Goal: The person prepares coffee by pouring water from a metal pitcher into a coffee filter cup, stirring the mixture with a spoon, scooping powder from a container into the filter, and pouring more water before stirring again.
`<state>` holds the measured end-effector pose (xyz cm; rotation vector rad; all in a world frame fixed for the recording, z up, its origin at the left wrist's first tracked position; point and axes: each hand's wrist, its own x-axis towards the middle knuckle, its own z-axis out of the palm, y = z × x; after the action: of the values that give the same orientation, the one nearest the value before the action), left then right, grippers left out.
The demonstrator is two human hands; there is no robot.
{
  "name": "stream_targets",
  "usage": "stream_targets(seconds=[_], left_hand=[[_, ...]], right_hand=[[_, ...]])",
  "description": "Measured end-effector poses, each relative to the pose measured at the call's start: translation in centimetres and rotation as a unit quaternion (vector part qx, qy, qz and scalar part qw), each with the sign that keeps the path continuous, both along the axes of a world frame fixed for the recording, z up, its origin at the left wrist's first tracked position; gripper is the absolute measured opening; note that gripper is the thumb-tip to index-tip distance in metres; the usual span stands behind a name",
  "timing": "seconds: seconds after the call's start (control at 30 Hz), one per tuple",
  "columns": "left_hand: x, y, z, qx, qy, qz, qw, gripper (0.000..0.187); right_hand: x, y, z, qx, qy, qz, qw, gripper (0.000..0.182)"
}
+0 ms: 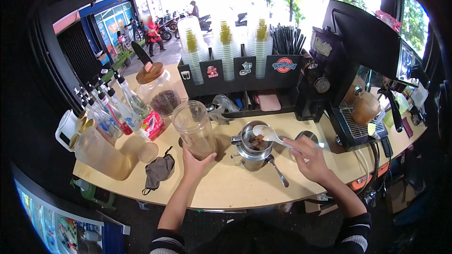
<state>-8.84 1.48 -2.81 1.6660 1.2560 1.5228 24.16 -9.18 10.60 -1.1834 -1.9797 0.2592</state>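
Observation:
My left hand (197, 163) is wrapped around the lower part of a tall clear plastic jar (194, 127), which stands uncapped with a little brown powder toward its bottom. Between finger and thumb, my right hand (308, 157) grips a white plastic spoon (270, 134). The spoon's bowl is over the mouth of a metal drip filter (255, 143), where brown grounds show inside. That filter sits on top of a cup with a glass handle (238, 159). Just right of it lies a metal teaspoon (278, 171). A round lid (148, 152) rests left of the jar.
Syrup bottles with pumps (103, 108), a large pitcher (101, 155) and a dark face mask (160, 171) occupy the left side. Behind are stacked plastic cups (226, 49) in a black holder (256, 70). On the right stands an espresso machine (362, 113) with a brown-tinged jug (366, 108).

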Motion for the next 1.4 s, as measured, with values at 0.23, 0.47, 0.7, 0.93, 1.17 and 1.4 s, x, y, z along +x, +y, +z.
stream_targets(seconds=[0.23,0.47,0.7,0.93,1.17,1.4], left_hand=[[0.3,-0.5,1.1,-0.009,0.03,0.019,0.999,0.097],[0.3,-0.6,1.3,-0.017,0.02,0.013,1.0,0.096],[0.1,-0.5,1.0,-0.038,-0.013,0.001,0.999,0.096],[-0.1,-0.6,0.8,-0.028,0.041,0.035,0.998,0.105],[-1.0,-0.2,1.1,0.003,0.016,-0.051,0.999,0.105],[-2.2,-0.3,2.2,0.027,0.021,-0.068,0.997,0.093]], right_hand=[[-0.2,0.1,-0.3,0.026,-0.004,-0.007,1.0,0.042],[-0.4,-0.1,0.0,0.015,-0.029,-0.009,0.999,0.049],[-0.6,0.0,0.0,0.004,-0.024,0.0,1.0,0.042],[-2.5,1.5,2.9,-0.07,0.079,0.034,0.994,0.028],[-9.4,6.3,8.4,0.162,-0.106,0.039,0.98,0.022],[-15.5,11.2,7.8,0.312,-0.283,0.06,0.905,0.019]])
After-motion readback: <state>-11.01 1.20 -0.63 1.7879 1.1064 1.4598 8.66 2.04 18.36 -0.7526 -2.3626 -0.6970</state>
